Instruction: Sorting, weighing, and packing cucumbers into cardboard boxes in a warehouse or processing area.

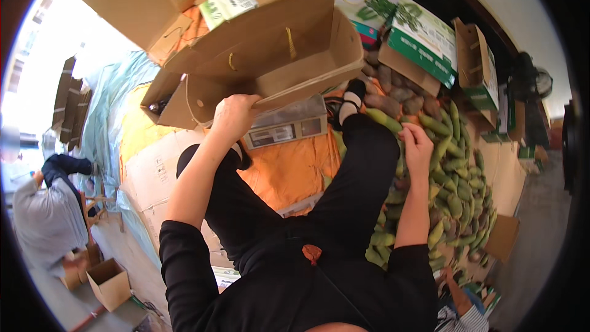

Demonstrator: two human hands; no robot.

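Cardboard box [270, 43], gripped at its near edge by the left hand [233, 117], lay left of the mango pile [458, 178], where the right hand [418, 147] closed on fruit.

Bright daylight floods in at the far left, washing out the floor there. A pale blue tarpaulin [114, 95] and an orange sheet [289, 169] cover the ground. Bare grey concrete floor [541, 227] shows at right, under a pale wall [510, 0].
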